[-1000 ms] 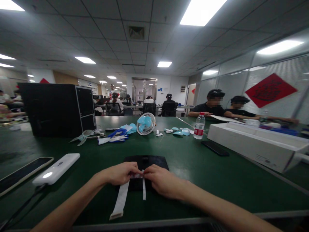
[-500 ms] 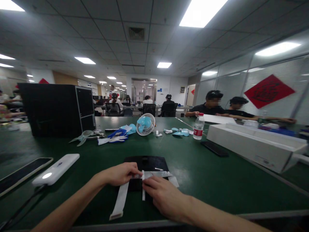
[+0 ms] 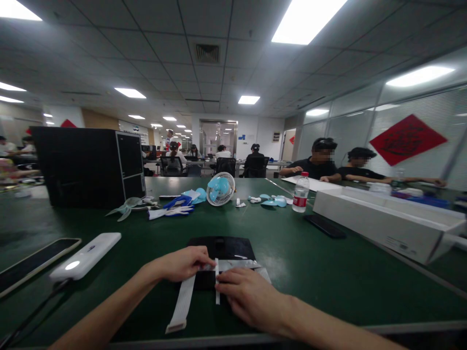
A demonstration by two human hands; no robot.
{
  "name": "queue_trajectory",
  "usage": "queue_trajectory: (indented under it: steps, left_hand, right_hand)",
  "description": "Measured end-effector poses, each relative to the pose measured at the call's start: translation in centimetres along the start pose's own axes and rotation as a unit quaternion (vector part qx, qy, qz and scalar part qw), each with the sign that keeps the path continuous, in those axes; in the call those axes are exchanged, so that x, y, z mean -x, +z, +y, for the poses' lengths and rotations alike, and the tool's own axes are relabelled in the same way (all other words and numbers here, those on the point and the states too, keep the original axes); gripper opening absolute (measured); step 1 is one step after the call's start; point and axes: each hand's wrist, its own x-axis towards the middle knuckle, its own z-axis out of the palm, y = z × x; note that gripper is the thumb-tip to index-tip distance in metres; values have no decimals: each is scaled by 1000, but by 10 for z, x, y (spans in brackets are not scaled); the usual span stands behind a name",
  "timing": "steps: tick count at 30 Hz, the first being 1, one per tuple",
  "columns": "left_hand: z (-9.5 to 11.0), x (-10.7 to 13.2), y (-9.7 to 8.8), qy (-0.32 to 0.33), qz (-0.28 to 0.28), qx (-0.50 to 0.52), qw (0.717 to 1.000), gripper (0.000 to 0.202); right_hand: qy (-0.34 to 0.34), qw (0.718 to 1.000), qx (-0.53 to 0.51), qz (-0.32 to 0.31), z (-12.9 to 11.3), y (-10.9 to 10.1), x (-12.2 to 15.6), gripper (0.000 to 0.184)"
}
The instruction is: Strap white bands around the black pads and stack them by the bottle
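Ceiling panels [image 3: 308,20] glare above and beyond the fingers [image 3: 231,277]; tabletop [image 3: 299,272] around them dim, detail far left of them blurred

- Right hand [image 3: 251,297]: lower than 1 s ago, fingertips farther down the narrow white strip [image 3: 218,297].
- Silvery band [image 3: 241,264]: uncovered across the black panel [image 3: 221,248].
- Co-worker's white sheet [image 3: 316,185]: shifted left, now partly behind the bottle [image 3: 300,194].

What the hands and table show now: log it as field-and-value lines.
Left hand: fingertips over black panel, beside narrow white strip
Right hand: fingertips at that strip
Surface: green table
Near side: flat white ribbon
Far left: phone, white device with lit spot
Farther back: fan, red-capped bottle
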Motion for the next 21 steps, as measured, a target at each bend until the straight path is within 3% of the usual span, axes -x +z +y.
queue_trajectory:
  steps: [7,21]
  left_hand:
    - [8,7,3,1,16,-28,999,42]
    - [4,48,12,-44,62,7,997,33]
  right_hand:
    - [17,999,-28,-14,4,-13,-13,37]
    - [86,993,-71,-22,32,-26,38,44]
